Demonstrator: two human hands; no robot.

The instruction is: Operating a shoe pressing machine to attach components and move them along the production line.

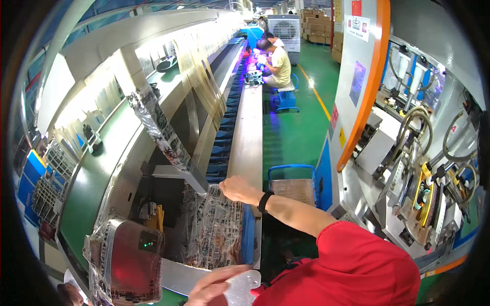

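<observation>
My right hand (235, 189), with a black band at its wrist, reaches forward over the near end of the long conveyor. Its fingers are curled closed, and whatever may be in them is hidden. Just below it is a surface wrapped in clear printed plastic film (214, 229). Dark slats (220, 145) run along the conveyor beyond the hand. Low in the view, my left hand (212, 286) has its fingers stretched out. It is beside a pale metal plate (244, 288) with small holes; I cannot tell whether they touch.
A film-wrapped post (163, 127) slants across the left. A wrapped box with green lights (135, 255) stands at the lower left, beside a green belt (102, 168). A blue-framed cart (292, 186) and an orange-edged machine (365, 86) are to the right. Seated people (278, 64) work farther along.
</observation>
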